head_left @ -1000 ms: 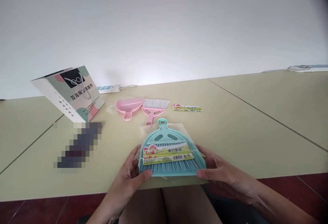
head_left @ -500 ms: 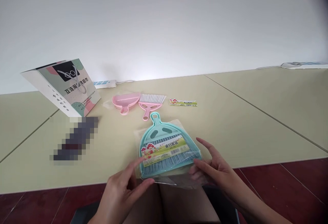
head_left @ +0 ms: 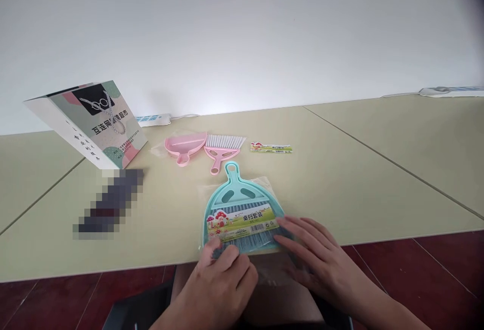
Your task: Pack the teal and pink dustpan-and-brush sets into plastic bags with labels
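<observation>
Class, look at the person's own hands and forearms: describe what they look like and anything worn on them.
The left hand and right hand are ungloved, with slender fingers. No ring, watch or bracelet shows. The right forearm is bare, with no sleeve in view.

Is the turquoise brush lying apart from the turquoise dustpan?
No, the turquoise brush sits within the outline of the turquoise dustpan, with a printed label covering part of its bristles.
</observation>
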Motion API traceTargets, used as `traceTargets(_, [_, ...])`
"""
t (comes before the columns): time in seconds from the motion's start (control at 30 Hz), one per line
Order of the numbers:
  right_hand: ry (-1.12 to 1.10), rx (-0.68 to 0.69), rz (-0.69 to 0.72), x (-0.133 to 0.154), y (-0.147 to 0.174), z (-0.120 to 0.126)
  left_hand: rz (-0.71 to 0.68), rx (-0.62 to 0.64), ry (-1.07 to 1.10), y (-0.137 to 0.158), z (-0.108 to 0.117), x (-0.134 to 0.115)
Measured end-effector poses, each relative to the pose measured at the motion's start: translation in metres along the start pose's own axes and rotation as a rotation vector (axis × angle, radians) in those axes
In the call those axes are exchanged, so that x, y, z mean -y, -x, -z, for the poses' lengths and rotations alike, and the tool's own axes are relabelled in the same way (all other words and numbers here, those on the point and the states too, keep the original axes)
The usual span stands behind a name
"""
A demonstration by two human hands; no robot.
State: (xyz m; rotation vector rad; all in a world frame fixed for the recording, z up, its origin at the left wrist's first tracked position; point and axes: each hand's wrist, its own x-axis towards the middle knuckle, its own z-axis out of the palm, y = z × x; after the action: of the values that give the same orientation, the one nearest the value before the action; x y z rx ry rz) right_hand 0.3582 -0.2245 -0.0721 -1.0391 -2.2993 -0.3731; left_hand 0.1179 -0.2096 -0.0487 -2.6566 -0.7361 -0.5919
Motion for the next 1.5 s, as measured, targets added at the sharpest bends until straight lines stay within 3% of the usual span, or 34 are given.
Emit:
traceTargets(0.2, [-0.148, -0.066, 0.002, -0.005, -0.011, -0.007, 0.151, 0.043, -0.068, 0.015, 0.023, 0.013])
traceTargets(0.3, [-0.245, -0.074, -0.028, -0.001, -0.012, -0.008, 0.12, 0.088, 0.167, 0.021, 0.031, 0.023])
traceTargets(0.47, [-0.309, 0.006, -0.158, 0.004, -0.011, -0.012, 0.126, 0.31, 0.682, 0.011, 0.04, 0.038])
traceTargets(0.57, [-0.319, 0.009, -0.19, 0.004, -0.011, -0.015, 0.17, 0.416, 0.785, 0.006, 0.043, 0.045])
traceTargets(0.63, [-0.314, -0.014, -0.196, 0.003, -0.012, -0.016, 0.165, 0.466, 0.732, 0.006, 0.044, 0.047])
traceTargets(0.8, [-0.313, -0.049, -0.256, 0.004, -0.013, -0.016, 0.224, 0.329, 0.31, 0.014, 0.043, 0.051])
traceTargets(0.93, [-0.359, -0.03, -0.374, 0.005, -0.015, -0.014, 0.28, 0.394, 0.506, 0.019, 0.046, 0.061])
traceTargets(1.1, [-0.379, -0.053, -0.449, 0.004, -0.021, -0.018, 0.398, 0.31, 0.628, 0.023, 0.042, 0.056])
traceTargets(1.27, [-0.334, -0.035, -0.493, 0.005, -0.023, -0.025, 0.501, 0.22, 0.583, 0.027, 0.026, 0.039])
traceTargets(1.43, [-0.346, -0.073, -0.681, 0.006, -0.025, -0.028, 0.755, 0.045, 0.534, 0.026, 0.009, 0.033])
traceTargets(1.5, [-0.41, -0.013, -0.76, 0.002, -0.028, -0.026, 0.822, 0.009, 0.499, 0.024, 0.005, 0.033])
